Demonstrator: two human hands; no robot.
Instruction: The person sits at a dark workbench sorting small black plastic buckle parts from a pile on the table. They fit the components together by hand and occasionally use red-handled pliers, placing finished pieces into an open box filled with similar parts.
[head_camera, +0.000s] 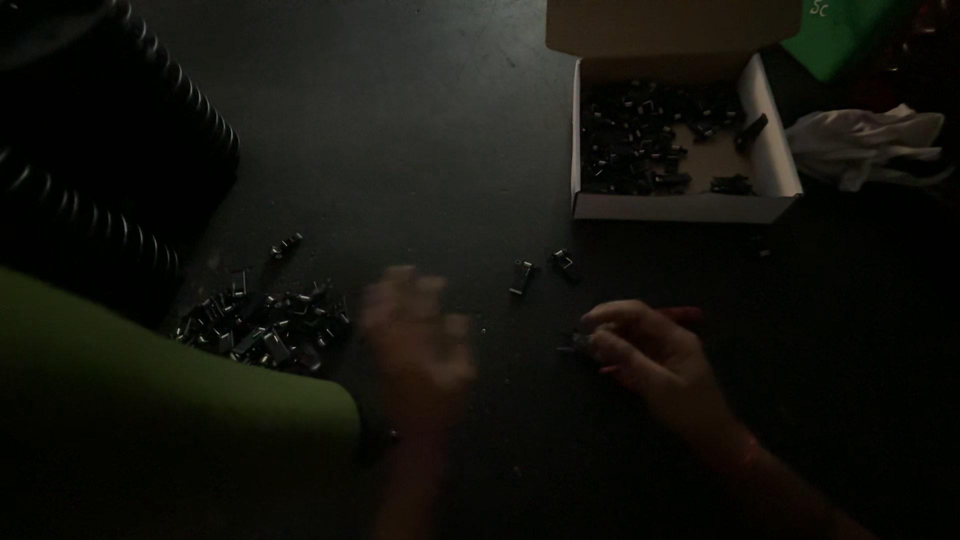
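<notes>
Pinching a small dark metal part (578, 343), the right hand (650, 355); left hand (415, 335) blurred, grip untellable, beside glinting metal pieces (262, 325).

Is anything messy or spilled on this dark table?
Yes. Small metal parts lie loose in a pile by the left hand, and two strays sit apart below the white box, which holds more. The right hand pinches one small part. A white cloth lies crumpled.

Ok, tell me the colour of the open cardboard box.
White outside, brownish inside; the open cardboard box shows best in the head view.
</notes>
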